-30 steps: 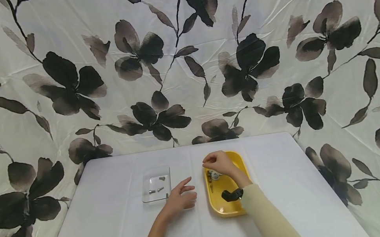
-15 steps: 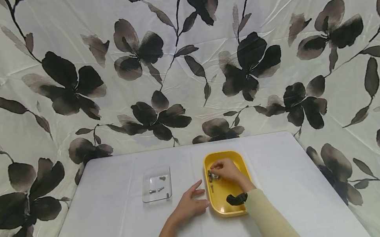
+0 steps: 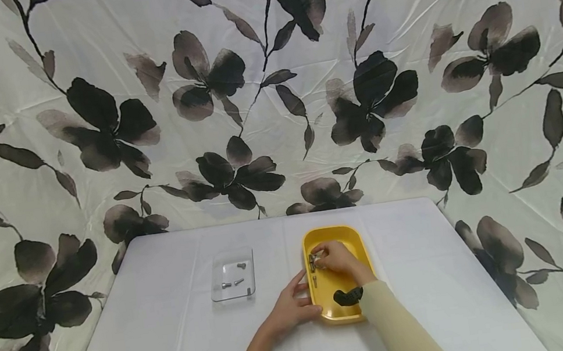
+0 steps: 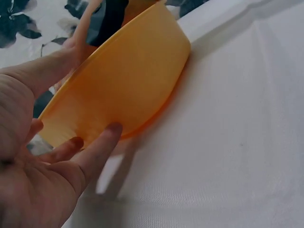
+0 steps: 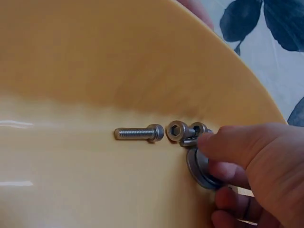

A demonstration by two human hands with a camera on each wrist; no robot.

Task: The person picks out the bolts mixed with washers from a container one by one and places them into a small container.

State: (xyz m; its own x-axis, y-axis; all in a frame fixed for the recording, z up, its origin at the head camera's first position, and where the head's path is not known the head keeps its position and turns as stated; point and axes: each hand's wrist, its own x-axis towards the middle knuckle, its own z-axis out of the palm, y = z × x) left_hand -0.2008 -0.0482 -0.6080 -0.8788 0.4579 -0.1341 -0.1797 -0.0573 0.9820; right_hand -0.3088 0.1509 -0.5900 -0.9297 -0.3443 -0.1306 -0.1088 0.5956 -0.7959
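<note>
The yellow tray (image 3: 335, 230) holds several metal socket head bolts, bunched by its left wall. In the right wrist view one bolt (image 5: 135, 133) lies on its side, head toward the others. A round metal part (image 5: 194, 170) leans beside the bunch. My right hand (image 3: 340, 258) reaches inside, curled thumb and fingers right at the bunched bolts (image 5: 176, 130) and overlapping the round part; I cannot tell whether it pinches one. My left hand (image 3: 289, 310) has its fingers spread along the tray's left outer wall, two fingertips touching low down in the left wrist view.
To the left of the tray sits a clear shallow box (image 3: 213, 286) with several small bolts (image 3: 241, 265) in it. Both stand on a white-covered table (image 3: 163, 330). A floral cloth (image 3: 273, 106) hangs behind the table's far edge.
My left hand has moved right, from beside the clear box to the tray's left wall. My right hand has come down from above the tray's far left edge onto the bolts.
</note>
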